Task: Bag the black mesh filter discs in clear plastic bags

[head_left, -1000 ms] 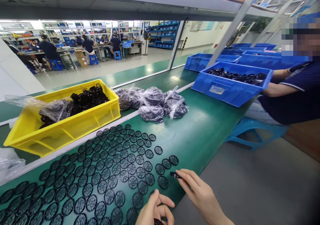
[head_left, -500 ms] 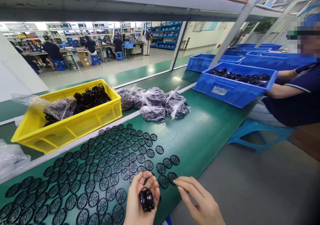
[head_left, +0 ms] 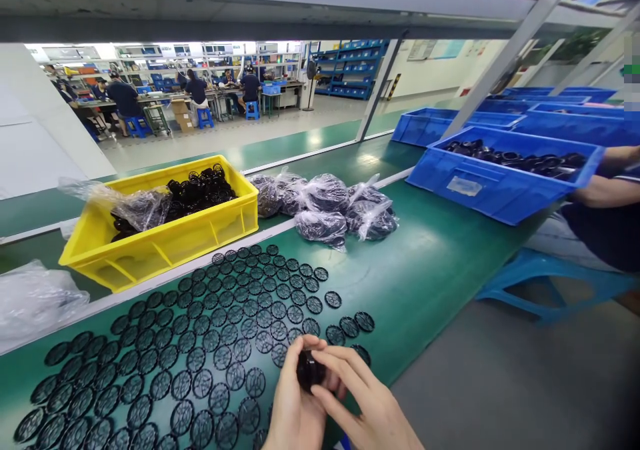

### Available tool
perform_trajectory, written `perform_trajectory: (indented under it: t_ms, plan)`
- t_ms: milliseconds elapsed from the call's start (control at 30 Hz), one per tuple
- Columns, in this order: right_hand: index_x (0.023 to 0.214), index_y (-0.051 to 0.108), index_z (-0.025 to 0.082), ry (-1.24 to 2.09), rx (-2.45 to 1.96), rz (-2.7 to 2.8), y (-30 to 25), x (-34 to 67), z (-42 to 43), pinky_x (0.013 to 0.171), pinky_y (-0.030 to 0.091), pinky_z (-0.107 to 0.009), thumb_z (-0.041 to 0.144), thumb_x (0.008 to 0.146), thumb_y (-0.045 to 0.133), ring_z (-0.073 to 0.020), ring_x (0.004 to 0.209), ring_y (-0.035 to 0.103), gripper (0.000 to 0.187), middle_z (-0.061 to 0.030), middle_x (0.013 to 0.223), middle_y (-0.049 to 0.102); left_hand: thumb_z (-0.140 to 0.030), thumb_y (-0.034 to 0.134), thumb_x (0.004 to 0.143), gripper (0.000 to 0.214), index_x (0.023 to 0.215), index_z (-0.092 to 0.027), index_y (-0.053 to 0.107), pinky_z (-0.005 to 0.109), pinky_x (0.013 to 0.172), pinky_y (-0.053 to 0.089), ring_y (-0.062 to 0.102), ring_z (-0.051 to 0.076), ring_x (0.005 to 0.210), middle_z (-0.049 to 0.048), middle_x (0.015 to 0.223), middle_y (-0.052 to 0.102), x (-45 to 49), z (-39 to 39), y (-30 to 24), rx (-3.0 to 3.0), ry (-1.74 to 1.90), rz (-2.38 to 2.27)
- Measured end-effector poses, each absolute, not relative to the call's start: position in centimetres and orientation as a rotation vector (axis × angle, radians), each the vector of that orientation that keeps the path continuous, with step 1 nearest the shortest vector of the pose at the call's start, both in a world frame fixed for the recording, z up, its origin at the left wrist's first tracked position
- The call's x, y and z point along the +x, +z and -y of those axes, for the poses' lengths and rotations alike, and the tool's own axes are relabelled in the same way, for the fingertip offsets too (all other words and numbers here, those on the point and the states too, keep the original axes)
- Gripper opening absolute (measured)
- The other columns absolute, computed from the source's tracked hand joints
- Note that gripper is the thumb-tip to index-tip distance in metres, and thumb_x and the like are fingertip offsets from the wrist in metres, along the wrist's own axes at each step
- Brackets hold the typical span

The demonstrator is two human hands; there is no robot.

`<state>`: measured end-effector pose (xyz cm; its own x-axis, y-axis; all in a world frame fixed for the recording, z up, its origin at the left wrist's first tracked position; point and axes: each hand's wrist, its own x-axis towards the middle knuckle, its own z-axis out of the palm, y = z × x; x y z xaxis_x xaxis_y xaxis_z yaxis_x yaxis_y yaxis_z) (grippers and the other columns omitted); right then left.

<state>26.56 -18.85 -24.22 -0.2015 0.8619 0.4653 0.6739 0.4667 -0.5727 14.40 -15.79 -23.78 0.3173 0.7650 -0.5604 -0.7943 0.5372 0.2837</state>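
Both hands have come together since the earlier frame: the right hand (head_left: 367,407) has moved in from the lower right and now lies over the left hand (head_left: 293,407), closing the gap that separated them. Between them sits a small black round part (head_left: 310,371), its ribbed surface partly hidden by the fingers. The left hand cups it from below and behind, with the palm turned toward the wearer, while the right fingers (head_left: 345,368) press across its front, so both hands are gripping it firmly. Whether it is one piece or several stacked pieces cannot be told. Directly under and beyond the grip, flat black mesh discs (head_left: 243,350) lie in close rows across a green workbench (head_left: 425,270), a few touching the left hand's edge. Farther ahead of the grip, knotted clear plastic bags of dark parts (head_left: 323,203) sit in a cluster on the bench, and a yellow plastic crate (head_left: 200,243) holding similar black parts stands ahead and to the left. Well to the right of the grip, a blue plastic crate (head_left: 493,193) holds more black parts, with further blue crates behind it. At the right edge, a seated co-worker's forearm (head_left: 603,191) reaches past that crate, above a light blue stool (head_left: 545,283).
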Motion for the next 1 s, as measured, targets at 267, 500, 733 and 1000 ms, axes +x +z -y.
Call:
perform_trajectory:
  t_ms: [267,500,733,1000]
  plan:
    - [0.129,0.062,0.025,0.143,-1.292,2.067,-22.9,26.6,18.5,0.086,0.061,-0.024,0.02,0.095,0.053,-0.0186,0.108,0.07,0.035,-0.0086,0.123,0.068,-0.024,0.061,0.095,0.021,0.098,-0.007,0.073,0.027,0.084,0.055,0.069,0.019,0.093,0.0136,0.103,0.071,14.4,16.5,-23.8,-0.093,0.995,-0.739]
    - [0.124,0.061,0.021,0.143,-1.309,2.082,-22.9,26.9,18.5,0.082,0.06,-0.022,0.025,0.096,0.055,-0.0163,0.1,0.071,0.028,-0.0072,0.118,0.07,-0.027,0.052,0.1,0.029,0.091,-0.008,0.071,0.029,0.08,0.058,0.071,0.019,0.087,0.0133,0.098,0.073,14.5,16.4,-22.7,-0.157,0.935,-0.764]
    - [0.13,0.059,0.023,0.111,-1.269,2.201,-22.3,28.1,18.1,0.079,0.059,-0.03,0.032,0.086,0.073,-0.0196,0.089,0.067,0.047,-0.0051,0.118,0.072,-0.029,0.047,0.102,0.034,0.092,-0.008,0.071,0.029,0.073,0.058,0.072,0.019,0.083,0.0141,0.096,0.075,14.1,16.3,-23.4,-0.167,0.877,-0.706]
    - [0.133,0.059,0.026,0.277,-1.306,2.212,-22.2,28.9,17.9,0.081,0.058,-0.032,0.025,0.085,0.072,-0.021,0.093,0.063,0.05,-0.0038,0.116,0.072,-0.031,0.05,0.101,0.032,0.094,-0.009,0.072,0.023,0.057,0.053,0.07,0.017,0.068,0.013,0.089,0.076,14.1,16.3,-24.0,-0.111,0.817,-0.72]
